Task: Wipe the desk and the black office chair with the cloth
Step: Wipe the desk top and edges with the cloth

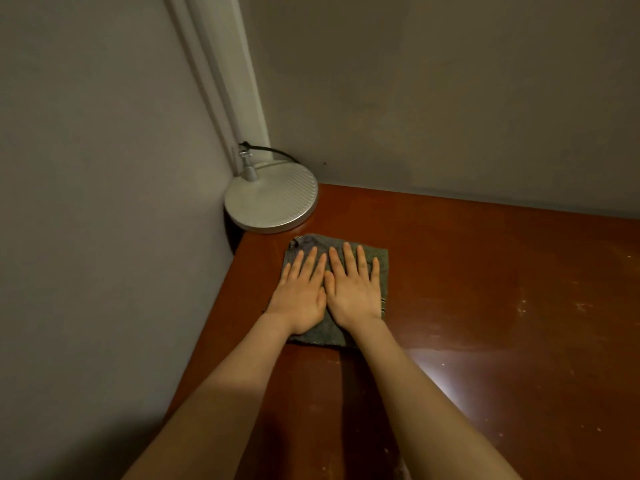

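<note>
A grey folded cloth point(381, 261) lies flat on the reddish-brown desk point(485, 289), near its far left corner. My left hand point(300, 292) and my right hand point(354, 289) lie side by side on top of the cloth, palms down, fingers straight and spread, pressing it onto the wood. The hands cover most of the cloth. No office chair appears in the head view.
A round silver lamp base point(272, 202) with a black cable point(273, 151) stands in the desk's far left corner, just beyond the cloth. Grey walls close the desk on the left and at the back. Pale dust specks and a light glare mark the desk's right side.
</note>
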The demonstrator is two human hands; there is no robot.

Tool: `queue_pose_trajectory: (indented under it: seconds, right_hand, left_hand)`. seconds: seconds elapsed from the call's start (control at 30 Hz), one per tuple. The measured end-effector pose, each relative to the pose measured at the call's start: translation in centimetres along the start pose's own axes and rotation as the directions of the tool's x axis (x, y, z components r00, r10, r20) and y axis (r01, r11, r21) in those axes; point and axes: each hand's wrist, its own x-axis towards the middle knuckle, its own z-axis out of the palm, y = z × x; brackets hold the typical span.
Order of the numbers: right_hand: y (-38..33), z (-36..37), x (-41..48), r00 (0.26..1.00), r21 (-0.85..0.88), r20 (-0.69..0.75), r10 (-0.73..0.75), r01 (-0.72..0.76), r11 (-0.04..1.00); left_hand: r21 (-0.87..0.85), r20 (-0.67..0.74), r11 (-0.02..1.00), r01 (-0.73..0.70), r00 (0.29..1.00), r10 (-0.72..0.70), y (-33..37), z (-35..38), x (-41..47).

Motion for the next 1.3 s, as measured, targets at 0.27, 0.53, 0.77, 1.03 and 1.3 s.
queue_pose_trajectory:
  seconds: [0.27, 0.53, 0.77, 1.03, 1.3]
  right_hand:
    - [-6.8, 2.3, -1.3, 0.999, 0.011, 0.027, -0.043, 0.043, 0.999]
    - [-9.3, 3.4, -3.8, 0.998, 0.005, 0.037, -0.049, 0.049, 0.999]
    - [-10.9, 4.7, -7.8, 0.992, 0.017, 0.063, -0.106, 0.105, 0.994]
    - [-12.3, 6.1, -14.3, 0.977, 0.008, 0.107, -0.185, 0.185, 0.983]
    - [-12.1, 7.1, -19.3, 0.964, 0.01, 0.125, -0.233, 0.233, 0.972]
  left_hand:
    - [-0.02, -0.034, 0.999, 0.046, 0.998, -0.047, -6.1, 0.6, -4.4]
    - [-0.047, -0.033, 0.996, 0.07, 0.997, -0.071, -7.5, 1.3, -7.7]
    - [-0.039, -0.046, 0.991, 0.129, 0.99, -0.13, -7.8, 3.0, -12.4]
    - [-0.062, -0.048, 0.976, 0.207, 0.977, -0.21, -6.9, 5.5, -19.7]
    - [-0.103, -0.029, 0.96, 0.262, 0.963, -0.266, -4.7, 7.2, -24.9]
